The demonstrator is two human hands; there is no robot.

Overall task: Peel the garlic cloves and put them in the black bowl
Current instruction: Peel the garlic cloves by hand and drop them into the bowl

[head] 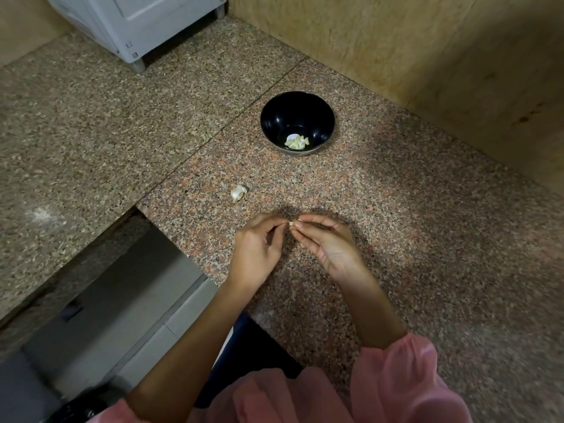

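The speckled granite countertop (396,209) bears a round black bowl (274,117) holding pale peeled cloves (296,141). In front of the bowl, the left hand (254,251) and right hand (329,248) pinch one small garlic clove (291,223) between their fingertips. A white garlic piece (238,192) lies front-left of the bowl.

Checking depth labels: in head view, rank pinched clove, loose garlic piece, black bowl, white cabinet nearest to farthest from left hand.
1. Pinched clove, in the fingers of the left hand.
2. Loose garlic piece, on the counter just beyond, slightly left.
3. Black bowl, farther back, to the right.
4. White cabinet, far back left.
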